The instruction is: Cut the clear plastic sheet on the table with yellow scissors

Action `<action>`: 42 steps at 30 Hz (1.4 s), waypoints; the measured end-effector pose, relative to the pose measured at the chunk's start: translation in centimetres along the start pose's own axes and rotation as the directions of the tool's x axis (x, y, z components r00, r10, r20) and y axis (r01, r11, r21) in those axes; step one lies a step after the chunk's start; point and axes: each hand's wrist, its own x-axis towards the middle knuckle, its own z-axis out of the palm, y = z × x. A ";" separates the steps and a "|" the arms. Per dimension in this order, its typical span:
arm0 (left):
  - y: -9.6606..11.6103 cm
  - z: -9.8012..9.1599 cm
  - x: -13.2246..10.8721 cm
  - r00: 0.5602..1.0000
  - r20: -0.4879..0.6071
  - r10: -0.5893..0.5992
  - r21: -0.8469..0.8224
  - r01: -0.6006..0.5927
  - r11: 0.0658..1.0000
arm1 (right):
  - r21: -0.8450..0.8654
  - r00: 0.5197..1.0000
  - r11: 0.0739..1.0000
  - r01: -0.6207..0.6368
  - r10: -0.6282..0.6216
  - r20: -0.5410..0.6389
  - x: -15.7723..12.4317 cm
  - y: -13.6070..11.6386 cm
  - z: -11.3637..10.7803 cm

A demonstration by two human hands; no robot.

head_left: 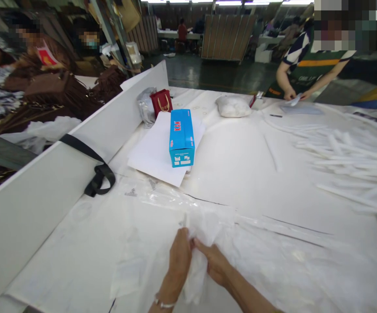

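Low in the head view, my left hand has its fingers closed on a bunched piece of thin white sheet, either plastic or tissue. My right hand pinches the same piece from the other side, its fingertips almost meeting those of the left. The sheet hangs folded between my wrists, and the exact grip is partly hidden. Around my hands lie clear plastic bags with small dark print, spread flat on the white table. A small pale square packet shows through the plastic to the left.
Beyond my hands a blue box sits on white sheets, near a small red bag. A low white partition with a black strap borders the left. White strips and a co-worker are at right.
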 end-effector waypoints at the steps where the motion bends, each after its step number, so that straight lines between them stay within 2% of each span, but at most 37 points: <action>1: 1.1 0.9 -1.1 0.999 0.028 -0.028 -0.136 0.032 0.990 | 0.048 0.999 0.999 -0.006 0.005 0.032 -0.1 0.0 0.2; 3: 3.0 2.0 -3.2 0.997 0.057 -0.042 -0.324 0.059 0.944 | 0.106 0.999 0.994 -0.033 0.032 0.009 -0.4 -0.1 0.2; 4: 3.7 2.1 -4.0 0.998 0.058 -0.007 -0.363 0.028 0.931 | 0.125 0.998 0.991 -0.053 0.056 -0.025 -0.5 -0.3 -0.1; 7: 4.3 0.0 -5.2 0.989 0.068 0.133 -0.356 -0.100 0.929 | 0.166 0.996 0.983 -0.080 0.086 -0.024 -1.0 -1.5 -1.2; 8: 4.2 -1.3 -5.0 0.992 0.071 0.104 -0.383 -0.069 0.921 | 0.161 0.997 0.984 -0.080 0.078 0.014 -1.3 -2.1 -1.5; 10: 4.0 -3.9 -4.0 0.994 0.059 -0.088 -0.487 0.106 0.867 | 0.096 0.995 0.993 -0.071 0.063 0.082 -2.1 -3.0 -1.7; 12: 4.1 -6.0 -2.4 0.950 0.069 -0.303 -0.614 0.280 0.738 | -0.017 0.995 0.999 -0.037 0.039 0.089 -2.8 -3.5 -1.4; 13: 4.3 -6.7 -1.6 0.929 0.116 -0.350 -0.665 0.335 0.668 | -0.075 0.997 0.997 -0.010 0.016 0.082 -3.2 -3.5 -1.1; 15: 4.9 -7.3 -0.1 0.918 0.258 -0.301 -0.709 0.392 0.586 | -0.148 0.997 0.988 0.043 -0.032 0.071 -3.7 -3.2 -0.4; 17: 5.5 -7.5 0.9 0.919 0.341 -0.200 -0.715 0.391 0.580 | -0.162 0.997 0.985 0.062 -0.055 0.047 -4.0 -2.9 0.1; 19: 5.5 -7.9 1.8 0.937 0.293 -0.190 -0.743 0.348 0.572 | -0.168 0.998 0.984 0.058 -0.058 0.002 -4.5 -3.4 0.1; 21: 4.3 -9.2 2.8 0.943 0.143 -0.300 -0.835 0.278 0.476 | -0.170 0.997 0.983 0.075 -0.079 -0.019 -5.4 -5.0 -0.4; 23: 1.9 -10.9 3.6 0.888 0.017 -0.459 -0.931 0.181 0.316 | -0.132 0.992 0.984 0.122 -0.122 0.014 -6.7 -7.5 -1.3; 24: 0.5 -11.7 3.9 0.858 -0.010 -0.513 -0.955 0.145 0.260 | -0.102 0.989 0.984 0.144 -0.141 0.036 -7.5 -8.9 -1.8; 25: -0.9 -12.3 3.8 0.832 -0.022 -0.555 -0.953 0.151 0.263 | -0.080 0.985 0.983 0.166 -0.162 0.051 -8.3 -10.2 -2.4; 26: -2.3 -12.6 3.3 0.809 -0.038 -0.587 -0.922 0.199 0.333 | -0.072 0.981 0.979 0.189 -0.185 0.056 -9.1 -11.3 -3.1; 27: -3.5 -12.4 2.3 0.800 -0.072 -0.596 -0.849 0.264 0.457 | -0.076 0.977 0.975 0.210 -0.207 0.055 -9.9 -12.2 -3.8; 28: -4.4 -11.9 0.9 0.818 -0.109 -0.565 -0.729 0.321 0.605 | -0.090 0.972 0.968 0.233 -0.229 0.050 -10.6 -12.9 -4.6; 29: -5.0 -10.8 -1.0 0.856 -0.140 -0.498 -0.571 0.341 0.747 | -0.109 0.969 0.963 0.247 -0.243 0.049 -11.4 -13.1 -5.4; 30: -5.3 -9.4 -3.2 0.915 -0.142 -0.377 -0.399 0.295 0.868 | -0.126 0.968 0.960 0.250 -0.246 0.052 -12.0 -13.1 -6.3; 31: -5.3 -7.7 -5.5 0.964 -0.129 -0.233 -0.249 0.196 0.949 | -0.142 0.971 0.961 0.239 -0.234 0.054 -12.7 -12.7 -7.2; 32: -5.2 -5.9 -7.9 0.988 -0.108 -0.114 -0.116 0.102 0.988 | -0.151 0.976 0.965 0.215 -0.210 0.050 -13.3 -12.1 -8.2; 33: -5.0 -4.0 -9.9 0.996 -0.086 -0.012 0.002 0.012 1.000 | -0.154 0.982 0.970 0.187 -0.184 0.038 -13.8 -11.2 -9.1; 35: -4.7 -0.8 -12.8 0.984 -0.065 0.163 0.189 -0.148 0.971 | -0.135 0.988 0.980 0.147 -0.151 -0.014 -14.7 -9.1 -11.0; 37: -4.8 1.3 -13.3 0.959 -0.088 0.270 0.303 -0.233 0.924 | -0.093 0.984 0.984 0.153 -0.161 -0.082 -15.3 -7.0 -12.6; 39: -4.7 2.1 -11.4 0.931 -0.121 0.345 0.326 -0.291 0.899 | -0.040 0.970 0.982 0.185 -0.189 -0.149 -15.7 -5.0 -14.0; 42: -3.2 1.7 -5.8 0.923 -0.050 0.382 0.212 -0.364 0.907 | 0.041 0.951 0.975 0.216 -0.201 -0.236 -16.0 -2.9 -15.4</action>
